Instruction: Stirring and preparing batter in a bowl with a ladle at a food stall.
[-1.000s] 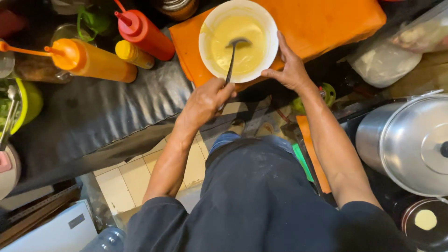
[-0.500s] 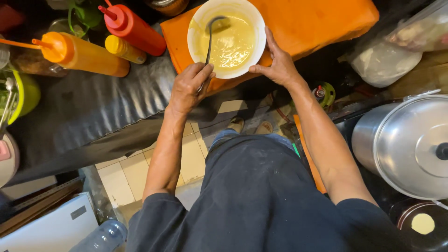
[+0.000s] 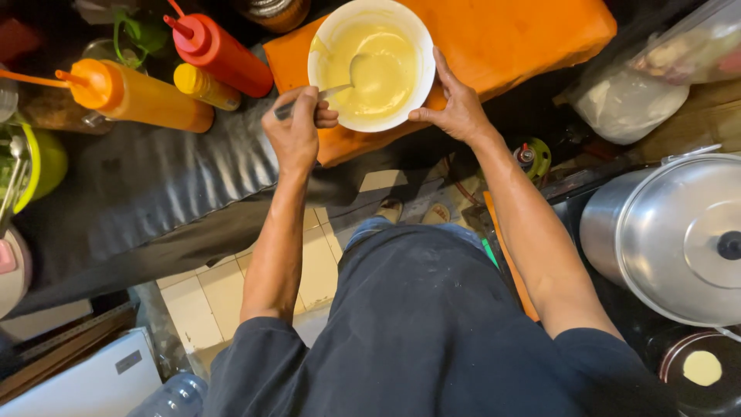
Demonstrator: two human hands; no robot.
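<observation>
A white bowl (image 3: 323, 36) of pale yellow batter sits on an orange board (image 3: 509, 38) at the top of the view. My left hand (image 3: 296, 127) grips the handle of a metal ladle (image 3: 361, 71), whose scoop rests in the batter near the bowl's middle. My right hand (image 3: 455, 100) presses against the bowl's right rim and steadies it, fingers spread along the side.
Red (image 3: 220, 52), orange (image 3: 135, 96) and small yellow (image 3: 202, 85) squeeze bottles lie left of the bowl on a dark metal counter (image 3: 154, 193). A large steel lidded pot (image 3: 679, 239) stands at the right, a dark pan with a small pancake (image 3: 701, 368) below it. Plastic bags (image 3: 633, 96) lie upper right.
My left hand swung left and turned the ladle; its scoop went from the bowl's far rim to the middle. The right hand stayed on the rim.
</observation>
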